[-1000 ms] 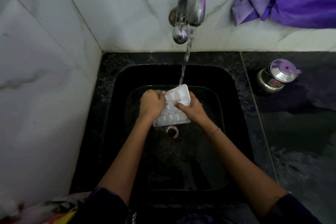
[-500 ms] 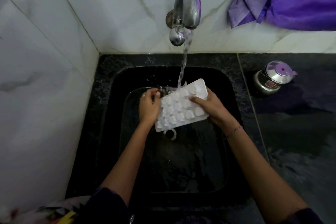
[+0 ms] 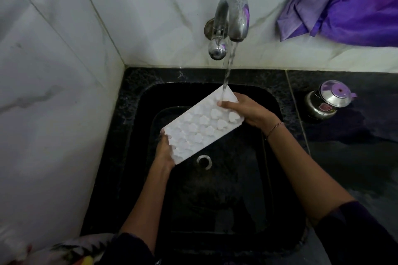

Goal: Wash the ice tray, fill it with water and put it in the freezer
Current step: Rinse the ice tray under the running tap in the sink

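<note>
The ice tray (image 3: pixel 200 127) has swung slantwise above the sink (image 3: pixel 134 114); the left hand (image 3: pixel 164 154) has a grip on its near end, the right hand (image 3: pixel 251 113) on its far end.

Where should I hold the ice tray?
Grip the tray by its short ends, one hand from each side: left hand at the near end, right hand at the far end. It is long and flat, so end grips leave its face open to the water.
</note>
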`<act>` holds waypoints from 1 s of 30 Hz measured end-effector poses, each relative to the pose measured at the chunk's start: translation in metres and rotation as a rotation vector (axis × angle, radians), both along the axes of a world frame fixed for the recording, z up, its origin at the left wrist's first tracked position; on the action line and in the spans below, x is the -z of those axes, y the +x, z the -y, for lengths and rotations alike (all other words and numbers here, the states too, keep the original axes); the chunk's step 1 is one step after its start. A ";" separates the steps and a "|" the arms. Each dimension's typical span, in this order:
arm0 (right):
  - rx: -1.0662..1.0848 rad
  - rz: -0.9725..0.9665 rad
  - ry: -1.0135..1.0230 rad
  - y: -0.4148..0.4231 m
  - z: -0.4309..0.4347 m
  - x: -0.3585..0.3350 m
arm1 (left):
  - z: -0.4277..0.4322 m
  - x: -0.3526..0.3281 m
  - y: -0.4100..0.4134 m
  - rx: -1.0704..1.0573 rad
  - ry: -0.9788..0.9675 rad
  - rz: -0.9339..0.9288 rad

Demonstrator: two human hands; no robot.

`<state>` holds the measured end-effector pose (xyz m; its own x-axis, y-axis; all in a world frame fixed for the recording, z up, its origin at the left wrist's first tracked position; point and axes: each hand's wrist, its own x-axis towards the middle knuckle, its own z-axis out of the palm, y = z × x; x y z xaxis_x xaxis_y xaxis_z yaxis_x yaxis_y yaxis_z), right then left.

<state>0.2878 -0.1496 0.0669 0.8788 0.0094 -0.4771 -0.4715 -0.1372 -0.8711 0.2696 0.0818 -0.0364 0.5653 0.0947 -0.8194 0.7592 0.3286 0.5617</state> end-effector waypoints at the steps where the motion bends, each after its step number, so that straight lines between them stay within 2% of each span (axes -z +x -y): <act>1: 0.005 0.022 -0.048 0.003 0.002 -0.001 | 0.003 0.002 0.003 -0.012 0.024 0.018; 12: 0.001 0.195 -0.496 0.007 0.027 -0.010 | 0.043 -0.005 0.000 -0.067 -0.066 0.044; 16: -0.214 0.276 -1.148 0.008 0.019 -0.002 | 0.053 -0.011 -0.004 -0.046 -0.094 0.095; 18: -0.247 0.290 -1.339 0.004 0.005 0.001 | 0.057 -0.011 -0.006 -0.038 -0.091 0.100; 23: -0.214 0.414 -1.491 -0.009 -0.034 0.023 | 0.061 -0.013 -0.004 -0.080 -0.096 0.102; 27: -0.373 0.546 -1.497 -0.029 -0.072 0.054 | 0.061 -0.023 -0.003 -0.073 -0.152 0.120; 30: -0.534 0.643 -1.486 -0.052 -0.098 0.067 | 0.060 -0.022 -0.009 -0.022 -0.247 0.244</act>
<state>0.2362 -0.0517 -0.0003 0.9660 0.2522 0.0574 0.2436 -0.9617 0.1261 0.2608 0.0214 -0.0148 0.7474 -0.0751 -0.6602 0.6035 0.4924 0.6272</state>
